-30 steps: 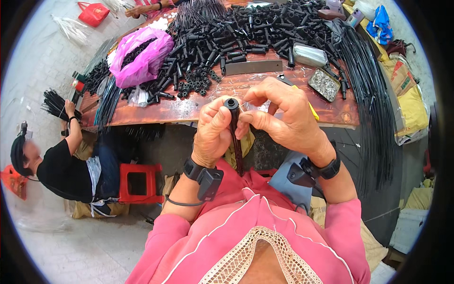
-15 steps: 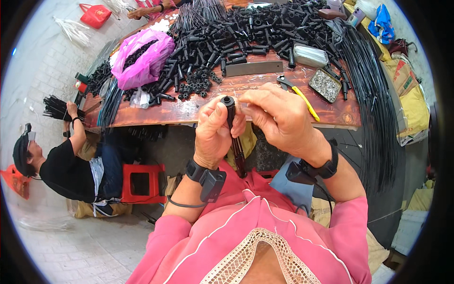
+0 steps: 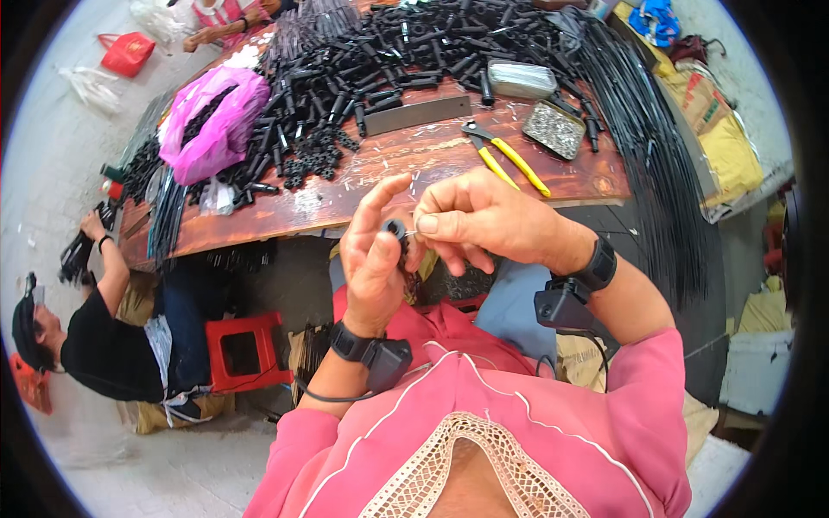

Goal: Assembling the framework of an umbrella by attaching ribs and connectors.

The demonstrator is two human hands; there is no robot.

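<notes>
Piece in hand: we hold a small black plastic tube fitting [image 3: 396,231] above our lap, just in front of the near edge of the brown wooden bench [image 3: 406,164].
Left hand: our left hand [image 3: 373,263] grips the fitting between thumb and curled fingers, the forefinger raised and straight.
Right hand: our right hand [image 3: 484,216] pinches something small and pale at the fitting's mouth with thumb and forefinger; what it is, we cannot tell.
Doing it well: we judge that the left grip should stay firm and the fitting's mouth turned toward us, while the right fingertips feed straight in without twisting.
Near edge of the bench: yellow-handled pliers [image 3: 505,155] lie right of centre, close to the right hand.
Right side: a shallow metal tray of small silver parts [image 3: 554,129] sits beside a bundle of long black rods [image 3: 648,147].
Far side: a heap of short black plastic tubes [image 3: 389,60] covers it.
Left end: a magenta plastic bag of black parts [image 3: 211,121].
Beyond the left end: a person in a black shirt [image 3: 95,345] sits low by a red plastic stool [image 3: 242,350].
</notes>
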